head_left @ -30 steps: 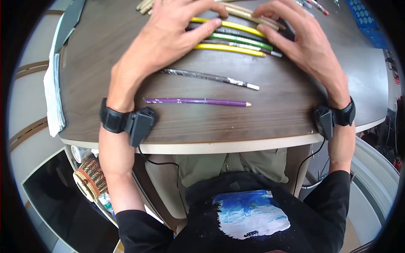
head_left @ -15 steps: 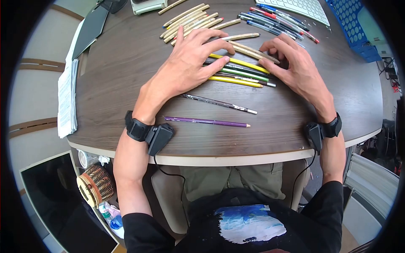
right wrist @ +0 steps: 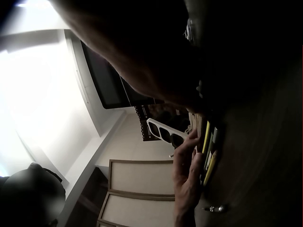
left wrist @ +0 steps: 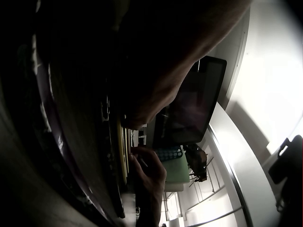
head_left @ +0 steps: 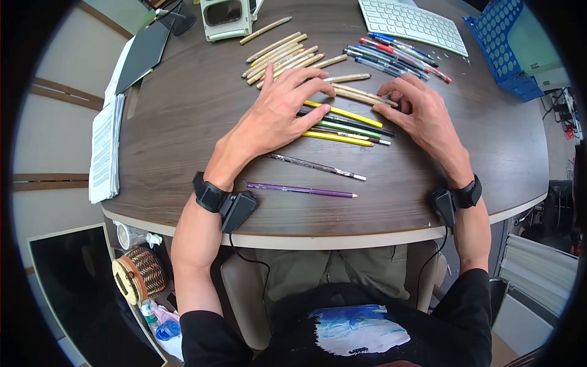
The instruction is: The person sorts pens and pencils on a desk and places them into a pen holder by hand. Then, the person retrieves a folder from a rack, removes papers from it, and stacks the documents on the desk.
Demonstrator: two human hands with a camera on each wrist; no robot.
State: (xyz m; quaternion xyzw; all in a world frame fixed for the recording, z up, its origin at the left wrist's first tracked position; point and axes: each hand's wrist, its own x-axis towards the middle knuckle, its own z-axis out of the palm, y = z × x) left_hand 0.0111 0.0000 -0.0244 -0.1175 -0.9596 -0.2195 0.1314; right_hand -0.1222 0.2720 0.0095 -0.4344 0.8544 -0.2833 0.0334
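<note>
A row of coloured pencils lies on the desk, with a yellow pencil (head_left: pixel 348 114), a green pencil (head_left: pixel 345 128) and a second yellow pencil (head_left: pixel 339 138) among them. Just beyond are plain wooden pencils (head_left: pixel 358 94). My left hand (head_left: pixel 275 113) is spread over the left ends, its thumb touching near the first yellow pencil and its index finger bent down by the wooden ones. At their right ends, the thumb and curled fingers of my right hand (head_left: pixel 422 113) pinch the wooden pencils. Nearer me lie a black pencil (head_left: pixel 318 166) and a purple pencil (head_left: pixel 299 189), apart.
More wooden pencils (head_left: pixel 278 55) lie beyond the left hand. Several pens (head_left: pixel 397 56) are heaped at the back right, below a white keyboard (head_left: pixel 413 25). A blue perforated basket (head_left: pixel 501 52) stands at the right, and papers (head_left: pixel 107 150) are stacked at the left edge.
The head view has shifted, so the desk and hands sit lower and more of the back shows. Both hands stay at the pencil row, with little change in their pose.
</note>
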